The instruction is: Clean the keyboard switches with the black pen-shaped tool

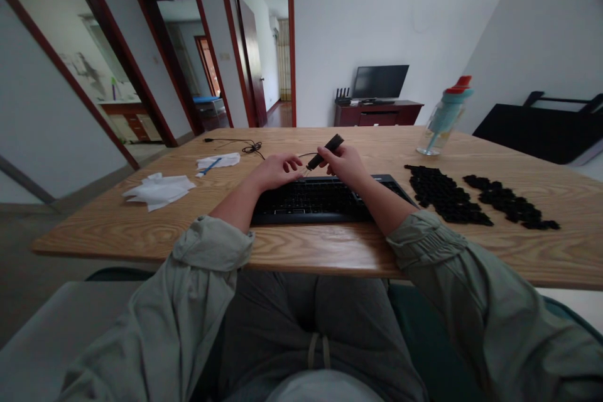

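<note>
Gripped in the right hand point(346, 163) is a black brush point(326, 151), its handle slanting up toward one o'clock and its pale bristle end pointing down toward seven o'clock, just above the far edge of the black keyboard point(325, 200). Fingers of that hand close around the handle's lower part. At nine o'clock from the bristles, the left hand point(277, 171) hovers with its fingertips just beside the tip; whether they pinch the bristles or merely touch them cannot be told. Both forearms cross over the keyboard, which lies on the wooden table point(141, 220) straight before the person. At three o'clock from the keyboard lie two patches of removed black keycaps point(447, 195). A water bottle point(445, 116) stands at one o'clock. White tissues point(157, 190) sit at nine o'clock, well apart from the hands.
</note>
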### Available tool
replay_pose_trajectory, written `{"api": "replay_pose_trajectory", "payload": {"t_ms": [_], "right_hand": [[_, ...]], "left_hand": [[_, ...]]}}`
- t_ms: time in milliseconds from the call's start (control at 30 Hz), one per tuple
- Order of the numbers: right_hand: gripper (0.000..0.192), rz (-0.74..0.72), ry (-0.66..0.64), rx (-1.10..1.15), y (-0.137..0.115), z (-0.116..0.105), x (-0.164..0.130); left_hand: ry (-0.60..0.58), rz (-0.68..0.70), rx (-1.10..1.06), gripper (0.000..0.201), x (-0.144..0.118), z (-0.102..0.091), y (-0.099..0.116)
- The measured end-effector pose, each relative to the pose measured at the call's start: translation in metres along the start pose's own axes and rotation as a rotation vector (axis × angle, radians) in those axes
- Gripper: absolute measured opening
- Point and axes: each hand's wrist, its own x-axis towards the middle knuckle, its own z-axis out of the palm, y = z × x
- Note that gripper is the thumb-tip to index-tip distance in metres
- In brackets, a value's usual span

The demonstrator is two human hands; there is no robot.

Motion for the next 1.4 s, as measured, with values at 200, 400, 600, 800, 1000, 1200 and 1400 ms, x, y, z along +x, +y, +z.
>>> {"api": "replay_pose_trajectory", "payload": {"t_ms": [200, 400, 600, 800, 1000, 1200, 1400], "right_hand": [[0.041, 0.020, -0.020, -0.028, 0.006, 0.002, 0.000], [0.039, 0.001, -0.049, -0.055, 0.007, 0.004, 0.000], [0.035, -0.005, -0.072, -0.136, 0.003, 0.003, -0.003], [0.035, -0.020, -0.115, -0.249, -0.007, -0.002, -0.010], [0.016, -0.178, -0.146, -0.239, -0.012, -0.003, -0.018], [0.013, -0.260, -0.226, -0.269, -0.013, -0.006, -0.022], [0.015, -0.198, -0.183, -0.306, -0.017, -0.005, -0.023]], "left_hand": [[-0.072, 0.036, 0.123, 0.022, -0.002, -0.005, -0.001], [-0.143, 0.046, 0.159, 0.020, -0.001, -0.004, 0.000], [-0.171, 0.018, 0.164, 0.021, -0.003, -0.003, 0.001], [-0.170, 0.045, 0.171, 0.018, -0.003, 0.000, -0.001], [-0.193, 0.058, 0.218, 0.019, -0.004, 0.000, 0.004], [-0.220, 0.064, 0.231, 0.020, -0.004, -0.001, 0.005], [-0.194, 0.082, 0.265, 0.019, -0.005, 0.000, 0.004]]}}
